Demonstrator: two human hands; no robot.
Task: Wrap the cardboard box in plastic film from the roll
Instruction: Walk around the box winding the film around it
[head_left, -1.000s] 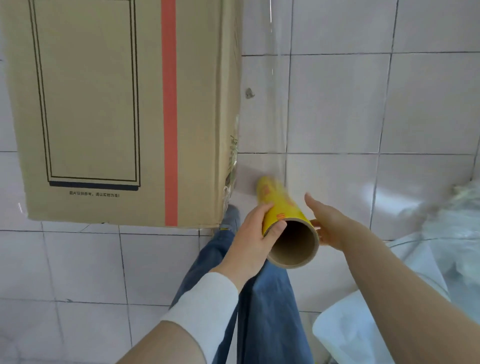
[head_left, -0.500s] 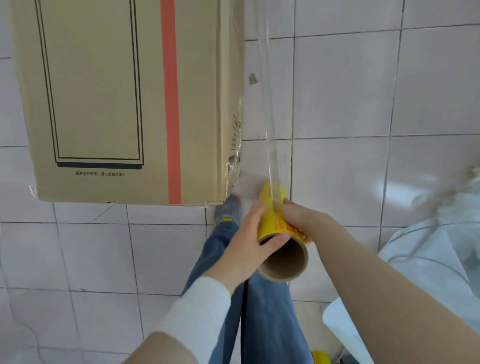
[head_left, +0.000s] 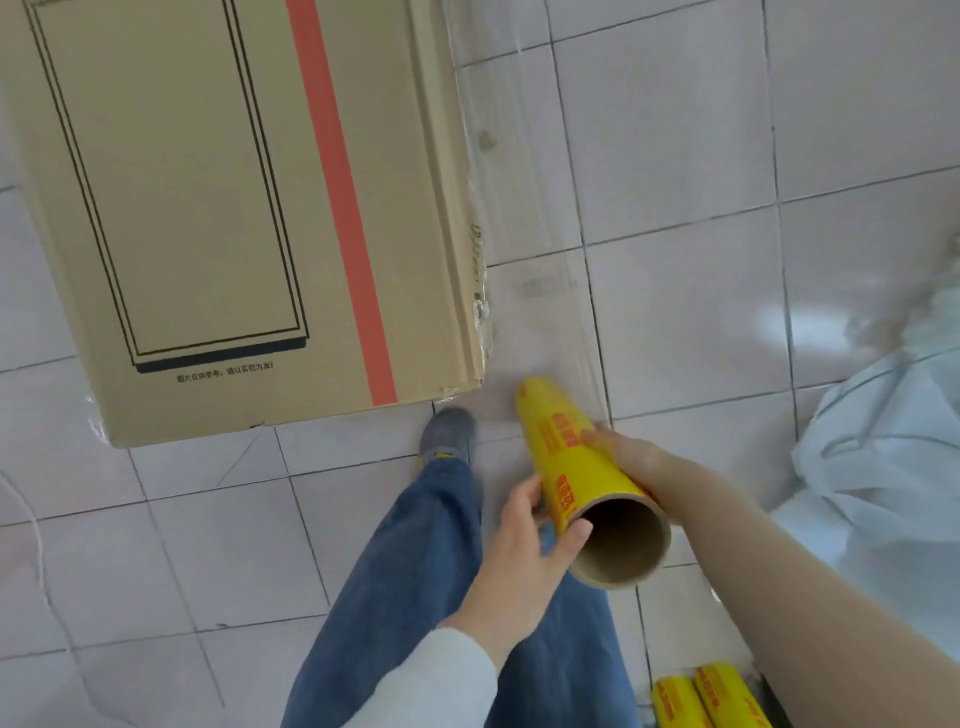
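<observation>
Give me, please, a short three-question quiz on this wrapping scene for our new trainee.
1. True or false: both the left hand and the right hand grip the yellow roll of plastic film.
2. The clear film stretches from the roll to: A) the side of the brown cardboard box with an orange stripe nearest that stripe; B) a wall hook; C) a second box.
3. How many spare yellow rolls lie on the white tiled floor at the bottom edge?

Key: 1 true; 2 A; 3 two.
</observation>
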